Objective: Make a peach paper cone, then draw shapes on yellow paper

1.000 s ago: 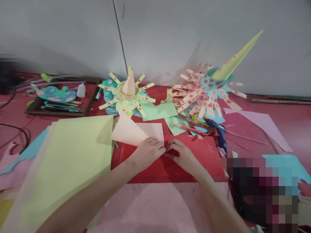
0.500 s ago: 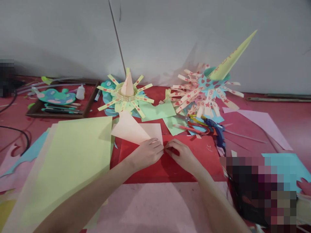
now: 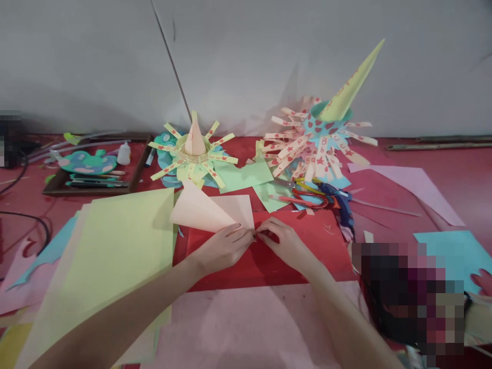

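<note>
A pale peach sheet of paper (image 3: pixel 205 211) is partly rolled over itself into a cone shape above a red sheet (image 3: pixel 307 246). My left hand (image 3: pixel 226 248) is closed on the roll's lower right part, its fingers curled over the paper. My right hand (image 3: pixel 282 238) pinches at the paper's right corner, fingertips close to those of my left hand. The exact fingertip contact is partly hidden. Just behind stands a yellow paper crown (image 3: pixel 192 156) with a peach cone in it.
On the left lies a stack of pale yellow sheets (image 3: pixel 115 256); behind it, a tray (image 3: pixel 92 190) holds pens and a glue bottle (image 3: pixel 123 153). Scissors (image 3: pixel 311 197) and a blue glue gun (image 3: pixel 345 207) lie right of centre, before a taller fringed crown (image 3: pixel 326 125). A blurred person sits at right.
The view has shifted slightly, moving the scene a little left. Both hands stay at the peach paper's corner, and the roll keeps nearly the same shape.
</note>
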A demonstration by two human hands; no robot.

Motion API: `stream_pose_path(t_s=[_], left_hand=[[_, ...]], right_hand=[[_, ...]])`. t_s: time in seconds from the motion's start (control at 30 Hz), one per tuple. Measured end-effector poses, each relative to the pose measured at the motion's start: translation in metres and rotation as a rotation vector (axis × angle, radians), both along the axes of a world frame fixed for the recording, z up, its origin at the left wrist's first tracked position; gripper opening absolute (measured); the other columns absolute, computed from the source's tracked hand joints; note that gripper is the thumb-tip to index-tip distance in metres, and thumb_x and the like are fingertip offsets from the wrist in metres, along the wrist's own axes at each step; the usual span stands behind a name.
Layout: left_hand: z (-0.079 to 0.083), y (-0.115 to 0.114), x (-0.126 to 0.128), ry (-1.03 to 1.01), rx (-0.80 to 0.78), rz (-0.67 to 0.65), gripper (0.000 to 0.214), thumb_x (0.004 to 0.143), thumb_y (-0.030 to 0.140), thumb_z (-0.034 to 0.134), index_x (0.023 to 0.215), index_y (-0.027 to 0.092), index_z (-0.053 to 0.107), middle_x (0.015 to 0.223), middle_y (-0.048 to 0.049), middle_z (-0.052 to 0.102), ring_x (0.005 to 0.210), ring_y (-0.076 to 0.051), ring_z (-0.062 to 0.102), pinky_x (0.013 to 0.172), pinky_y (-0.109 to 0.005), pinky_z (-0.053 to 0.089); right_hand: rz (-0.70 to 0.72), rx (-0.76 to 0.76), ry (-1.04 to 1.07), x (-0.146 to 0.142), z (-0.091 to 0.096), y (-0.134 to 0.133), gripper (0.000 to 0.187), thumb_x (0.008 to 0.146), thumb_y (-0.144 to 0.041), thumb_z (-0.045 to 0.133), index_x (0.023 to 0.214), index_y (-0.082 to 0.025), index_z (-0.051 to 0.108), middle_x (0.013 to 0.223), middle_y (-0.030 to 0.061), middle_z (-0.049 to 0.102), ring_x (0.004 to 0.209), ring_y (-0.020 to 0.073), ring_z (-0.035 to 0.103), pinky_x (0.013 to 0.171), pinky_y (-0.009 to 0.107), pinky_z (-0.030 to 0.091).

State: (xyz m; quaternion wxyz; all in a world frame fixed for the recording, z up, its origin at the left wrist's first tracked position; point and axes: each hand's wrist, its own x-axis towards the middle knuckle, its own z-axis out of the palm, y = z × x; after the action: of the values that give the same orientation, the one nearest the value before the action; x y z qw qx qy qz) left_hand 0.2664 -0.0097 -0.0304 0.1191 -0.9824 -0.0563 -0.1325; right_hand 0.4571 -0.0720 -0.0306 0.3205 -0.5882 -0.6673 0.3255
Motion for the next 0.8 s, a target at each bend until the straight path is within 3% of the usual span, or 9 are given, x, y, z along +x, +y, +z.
stream_pose_path(t_s=[0.2, 0.37, 0.57, 0.8], left_hand=[[-0.001, 0.011, 0.003, -0.037, -0.044, -0.064, 0.021, 0.084, 0.009, 0.043, 0.099, 0.011, 0.057, 0.097, -0.0048, 0.063, 0.092, -0.016, 0.056, 0.092, -0.034, 0.043], [0.000, 0.018, 0.002, -0.144, -0.037, -0.109, 0.019, 0.083, 0.007, 0.045, 0.096, 0.014, 0.058, 0.090, -0.0025, 0.066, 0.088, -0.014, 0.059, 0.092, -0.035, 0.044], [0.001, 0.021, 0.000, -0.169, -0.050, -0.116, 0.017, 0.083, 0.008, 0.046, 0.094, 0.014, 0.058, 0.093, -0.0019, 0.067, 0.092, -0.014, 0.059, 0.091, -0.033, 0.045], [0.001, 0.024, 0.001, -0.170, -0.075, -0.147, 0.017, 0.084, 0.009, 0.045, 0.093, 0.014, 0.059, 0.099, -0.0022, 0.066, 0.099, -0.014, 0.056, 0.093, -0.031, 0.043]], right_hand=[[-0.019, 0.010, -0.056, -0.005, 0.003, -0.005, 0.013, 0.082, -0.013, 0.049, 0.086, -0.020, 0.059, 0.088, 0.0038, 0.058, 0.084, 0.0153, 0.057, 0.076, 0.029, 0.047], [-0.196, 0.107, -0.229, -0.027, 0.003, -0.033, 0.026, 0.085, -0.016, 0.041, 0.105, -0.020, 0.057, 0.104, 0.0087, 0.058, 0.096, 0.0194, 0.056, 0.085, 0.036, 0.047], [-0.289, 0.218, -0.508, -0.062, -0.012, -0.062, 0.039, 0.086, -0.022, 0.043, 0.125, -0.019, 0.044, 0.125, 0.0118, 0.050, 0.113, 0.0250, 0.048, 0.088, 0.043, 0.046], [-0.316, 0.240, -0.576, -0.090, -0.019, -0.072, 0.046, 0.084, -0.022, 0.047, 0.129, -0.020, 0.040, 0.136, 0.0123, 0.039, 0.126, 0.0274, 0.034, 0.093, 0.048, 0.041]])
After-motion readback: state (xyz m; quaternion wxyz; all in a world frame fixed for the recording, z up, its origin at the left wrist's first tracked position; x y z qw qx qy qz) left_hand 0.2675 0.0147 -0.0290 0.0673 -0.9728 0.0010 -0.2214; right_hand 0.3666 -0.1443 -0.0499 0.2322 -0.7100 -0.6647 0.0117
